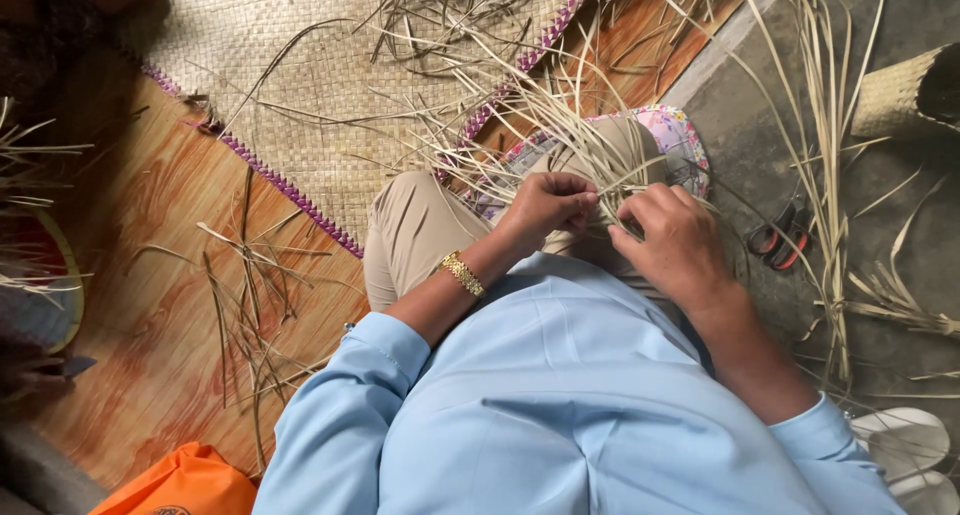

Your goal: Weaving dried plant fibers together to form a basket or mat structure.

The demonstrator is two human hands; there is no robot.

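I sit cross-legged in a light blue shirt and beige trousers. My left hand [545, 207], with a gold bracelet on its wrist, pinches thin dried straw strips [560, 125] over my lap. My right hand [675, 240] grips the same bundle of strips just to the right, the two hands nearly touching. The strips fan out upward from my fingers. What lies under the hands is hidden.
A woven straw mat with a purple edge [330, 95] lies ahead on the wood-pattern floor. Loose strips [245, 305] are scattered at left. Red-handled scissors [782, 240] rest on grey floor at right. A woven basket [910, 93], an orange bag [180, 485] and white sandals [905, 445] are nearby.
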